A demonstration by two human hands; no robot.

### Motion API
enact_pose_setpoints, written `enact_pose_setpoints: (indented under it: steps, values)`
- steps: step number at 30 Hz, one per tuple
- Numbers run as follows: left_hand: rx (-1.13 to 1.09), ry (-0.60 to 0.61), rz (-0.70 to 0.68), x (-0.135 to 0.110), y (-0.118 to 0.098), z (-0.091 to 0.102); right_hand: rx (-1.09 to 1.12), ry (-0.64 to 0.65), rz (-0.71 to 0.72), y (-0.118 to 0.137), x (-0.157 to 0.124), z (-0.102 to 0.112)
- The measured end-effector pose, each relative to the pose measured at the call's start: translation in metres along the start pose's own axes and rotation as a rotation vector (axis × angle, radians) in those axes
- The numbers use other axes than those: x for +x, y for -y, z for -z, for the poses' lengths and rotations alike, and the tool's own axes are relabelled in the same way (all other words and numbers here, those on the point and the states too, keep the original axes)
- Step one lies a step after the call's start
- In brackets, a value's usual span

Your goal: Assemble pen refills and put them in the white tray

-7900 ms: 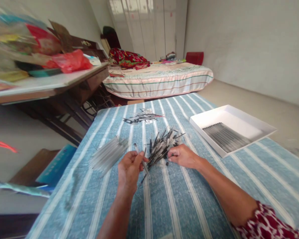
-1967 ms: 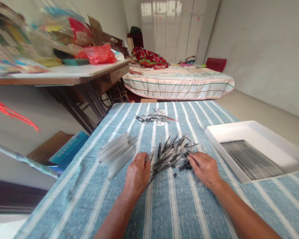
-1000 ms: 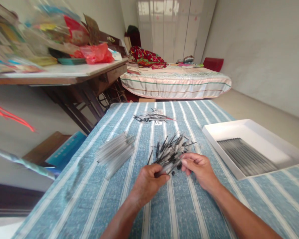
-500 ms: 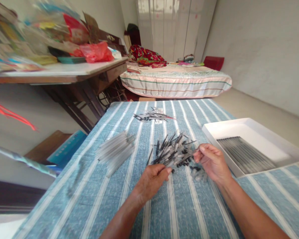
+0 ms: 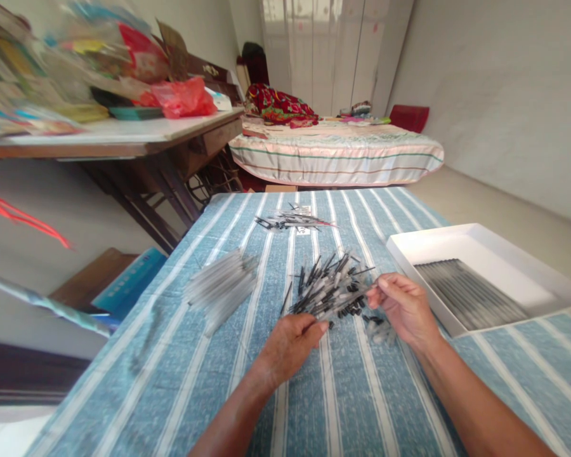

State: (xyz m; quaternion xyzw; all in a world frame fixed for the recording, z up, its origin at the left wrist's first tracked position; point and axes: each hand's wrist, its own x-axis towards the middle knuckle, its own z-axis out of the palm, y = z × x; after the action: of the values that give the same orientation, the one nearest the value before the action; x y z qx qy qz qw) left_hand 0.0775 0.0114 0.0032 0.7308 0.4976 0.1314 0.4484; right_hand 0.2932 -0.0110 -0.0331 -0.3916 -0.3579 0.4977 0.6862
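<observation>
My left hand point(image 5: 294, 348) is closed in a pinch at the near edge of a loose pile of black and grey pen parts point(image 5: 330, 279). On the pile's right side, my right hand point(image 5: 404, 306) pinches one end of a slim grey stick point(image 5: 356, 295) that looks like a pen refill. The stick slants down toward my left thumb and fingertips, which close on its other end. Small dark and clear pieces point(image 5: 378, 330) lie below my right hand. A bundle of grey translucent tubes point(image 5: 223, 289) rests to the left of the pile.
A white open box point(image 5: 499, 254) on the right holds a row of dark slim pens point(image 5: 466, 295). Farther back lies a heap of thin refills point(image 5: 295, 220) over a printed label. A striped blue cloth point(image 5: 171, 381) covers the surface. A cluttered table point(image 5: 181, 130) stands left; a bed point(image 5: 337, 152) is behind.
Almost nothing differs. Both hands keep their pinch on the slim stick, and the view has shifted very slightly.
</observation>
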Motion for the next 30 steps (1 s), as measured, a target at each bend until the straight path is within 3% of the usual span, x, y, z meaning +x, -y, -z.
enact_pose_setpoints:
  steps: [9,12,17,19,24,27,30]
  values:
    - [0.13,0.004,-0.037,0.0,0.003,0.002,-0.036,0.059,-0.025,0.001,-0.003,-0.006]
    - [0.05,0.058,-0.037,0.0,0.005,0.001,-0.058,0.094,-0.055,-0.003,-0.006,-0.009]
    - [-0.159,0.116,-0.073,0.0,0.006,-0.002,-0.207,0.296,-0.099,-0.008,-0.013,-0.013]
    - [-0.249,0.106,-0.085,-0.001,0.005,-0.001,-0.273,0.316,-0.08,-0.008,-0.014,-0.012]
    - [-0.51,0.004,-0.142,-0.003,0.003,0.003,-0.731,0.251,0.17,-0.013,-0.014,-0.011]
    - [-0.59,-0.03,-0.166,-0.003,0.005,0.003,-1.101,0.419,0.365,-0.017,-0.018,-0.018]
    - [-0.599,-0.029,-0.164,-0.003,0.006,0.002,-1.421,0.563,0.413,-0.021,-0.02,-0.028]
